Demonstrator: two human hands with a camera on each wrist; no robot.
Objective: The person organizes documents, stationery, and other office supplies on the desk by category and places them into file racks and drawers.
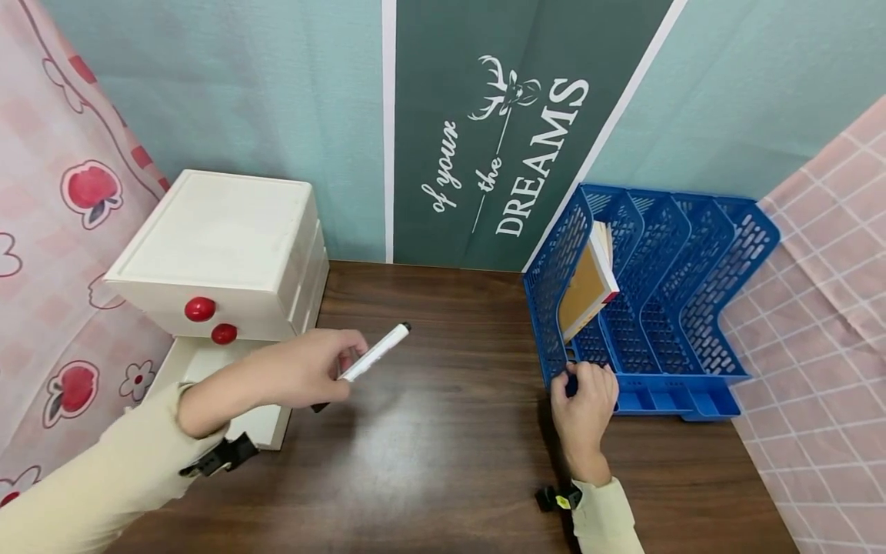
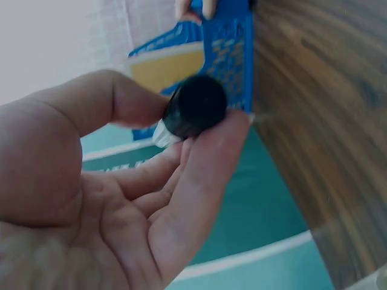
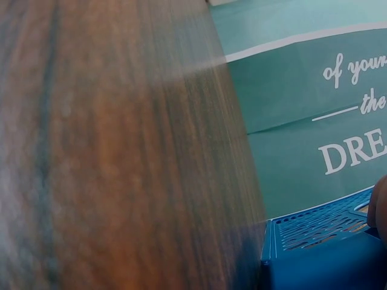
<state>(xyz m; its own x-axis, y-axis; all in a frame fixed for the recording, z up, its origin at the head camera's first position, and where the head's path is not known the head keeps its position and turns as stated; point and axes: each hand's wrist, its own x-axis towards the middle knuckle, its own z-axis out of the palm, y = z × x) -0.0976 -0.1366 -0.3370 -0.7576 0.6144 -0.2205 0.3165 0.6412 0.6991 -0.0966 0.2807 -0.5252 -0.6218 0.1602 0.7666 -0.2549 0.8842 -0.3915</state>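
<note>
My left hand (image 1: 314,368) pinches a white marker (image 1: 377,352) between thumb and fingers, above the table beside the white drawer unit. The marker slants up to the right in the head view. Its black end (image 2: 196,106) faces the camera in the left wrist view. My right hand (image 1: 585,408) grips the front left corner of a blue file rack (image 1: 657,331), thumb on the left side and fingers bent over the front. Only a sliver of that hand shows in the right wrist view. A book (image 1: 588,285) with a yellow-brown cover leans in the rack's leftmost slot.
The white drawer unit (image 1: 214,231) with red knobs stands at the left, its lower drawer (image 1: 273,427) pulled out under my left forearm. Small blue trays (image 1: 713,402) line the rack's front. Printed cloths hang behind and on both sides of the wooden table (image 1: 429,462).
</note>
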